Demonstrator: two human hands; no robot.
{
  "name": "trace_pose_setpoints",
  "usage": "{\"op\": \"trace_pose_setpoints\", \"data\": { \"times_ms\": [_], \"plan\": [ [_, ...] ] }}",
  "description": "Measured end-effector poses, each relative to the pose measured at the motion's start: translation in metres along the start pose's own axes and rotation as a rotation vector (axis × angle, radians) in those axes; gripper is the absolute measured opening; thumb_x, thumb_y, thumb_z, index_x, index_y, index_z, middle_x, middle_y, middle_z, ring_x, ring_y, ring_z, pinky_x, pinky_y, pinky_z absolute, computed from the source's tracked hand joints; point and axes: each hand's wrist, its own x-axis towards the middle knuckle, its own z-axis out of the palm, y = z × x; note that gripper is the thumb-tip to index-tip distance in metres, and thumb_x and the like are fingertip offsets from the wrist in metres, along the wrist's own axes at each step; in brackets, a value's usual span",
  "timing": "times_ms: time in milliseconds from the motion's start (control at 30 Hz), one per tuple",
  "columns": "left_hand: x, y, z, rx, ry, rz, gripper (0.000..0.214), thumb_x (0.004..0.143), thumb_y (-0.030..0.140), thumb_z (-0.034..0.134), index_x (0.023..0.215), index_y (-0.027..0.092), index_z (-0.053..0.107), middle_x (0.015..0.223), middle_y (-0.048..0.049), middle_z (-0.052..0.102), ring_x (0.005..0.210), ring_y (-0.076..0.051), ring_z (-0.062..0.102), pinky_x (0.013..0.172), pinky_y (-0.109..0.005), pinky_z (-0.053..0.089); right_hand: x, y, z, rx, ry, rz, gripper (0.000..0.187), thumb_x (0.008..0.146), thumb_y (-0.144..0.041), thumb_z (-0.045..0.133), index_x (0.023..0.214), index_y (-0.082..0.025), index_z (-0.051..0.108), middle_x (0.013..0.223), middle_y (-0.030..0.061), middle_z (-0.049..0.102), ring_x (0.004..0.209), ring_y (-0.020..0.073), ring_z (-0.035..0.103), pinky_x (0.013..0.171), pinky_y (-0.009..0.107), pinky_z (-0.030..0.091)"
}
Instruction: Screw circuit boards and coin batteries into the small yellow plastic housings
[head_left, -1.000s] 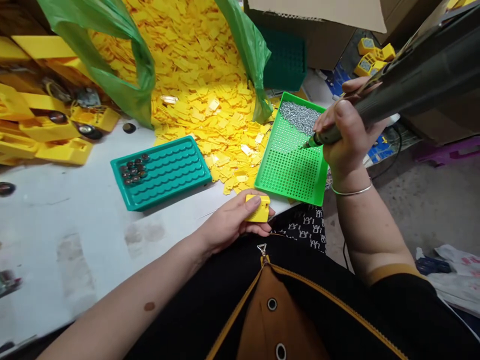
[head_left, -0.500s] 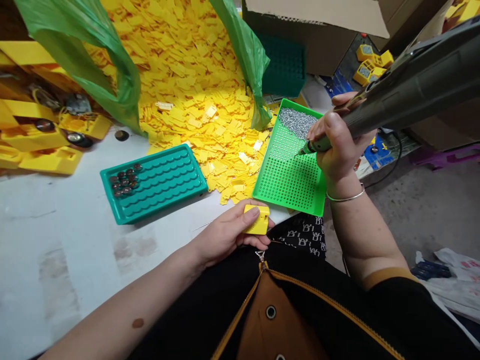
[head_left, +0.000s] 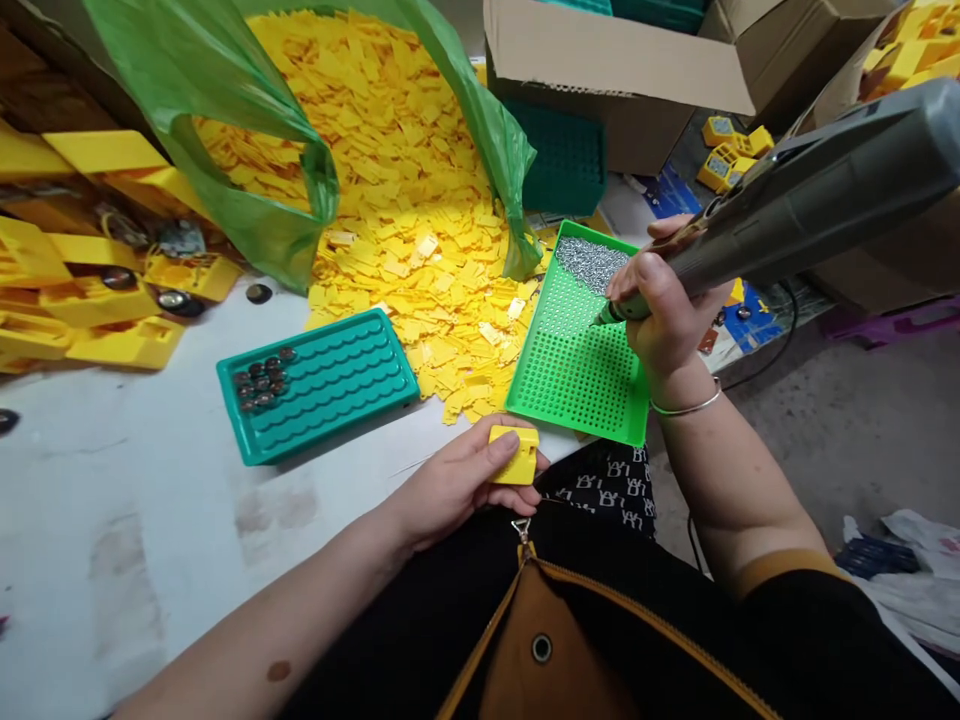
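Note:
Between the thumb and fingers of my left hand (head_left: 469, 470) is a small yellow plastic housing (head_left: 514, 456), held close to my body at the table's front edge. My right hand (head_left: 667, 305) is wrapped round a dark grey electric screwdriver (head_left: 795, 195). Its tip points down and left over a bright green perforated tray (head_left: 577, 395). A heap of small silver screws (head_left: 591, 265) lies at the far end of that tray. Whether a screw sits on the tip is too small to tell.
A teal ridged tray (head_left: 337, 390) at left carries several dark round parts (head_left: 262, 380). Behind it, flat yellow pieces (head_left: 405, 200) spill from a green plastic bag (head_left: 217, 120). Yellow housings (head_left: 112, 270) are stacked far left. A cardboard box (head_left: 600, 60) stands at the back.
The whole view has shifted slightly, so the tables and trays sit lower in the picture. Both hands keep their holds, and the screwdriver tip stays over the green tray.

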Motion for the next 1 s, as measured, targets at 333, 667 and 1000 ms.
{"op": "trace_pose_setpoints", "data": {
  "times_ms": [333, 667, 1000],
  "plan": [
    [0.0, -0.001, -0.002, -0.018, -0.016, 0.026, 0.035, 0.086, 0.041, 0.065, 0.106, 0.017, 0.052, 0.09, -0.0076, 0.069, 0.069, -0.017, 0.071, 0.066, -0.03, 0.061, 0.0, 0.0, -0.001, -0.054, -0.063, 0.023, 0.037, 0.081, -0.061, 0.058, 0.1, -0.03, 0.051, 0.066, -0.0052, 0.045, 0.047, 0.0096, 0.049, 0.05, 0.029, 0.043],
    [-0.004, -0.001, 0.001, -0.071, 0.069, 0.059, 0.026, 0.093, 0.032, 0.051, 0.111, 0.014, 0.05, 0.095, -0.0129, 0.071, 0.068, -0.02, 0.072, 0.065, -0.032, 0.061, -0.005, -0.054, 0.01, 0.149, 0.055, -0.055, 0.016, 0.081, -0.033, 0.06, 0.095, -0.03, 0.053, 0.059, -0.0063, 0.038, 0.044, 0.0115, 0.042, 0.048, 0.029, 0.04],
    [-0.007, -0.01, 0.014, -0.084, 0.26, 0.182, 0.019, 0.095, 0.03, 0.05, 0.103, 0.014, 0.055, 0.101, -0.01, 0.069, 0.061, -0.013, 0.069, 0.06, -0.028, 0.06, -0.067, -0.109, 0.032, 0.229, -0.289, 0.029, 0.023, 0.085, -0.046, 0.061, 0.102, -0.035, 0.049, 0.057, -0.0073, 0.045, 0.046, 0.0133, 0.046, 0.05, 0.031, 0.047]
  ]
}}
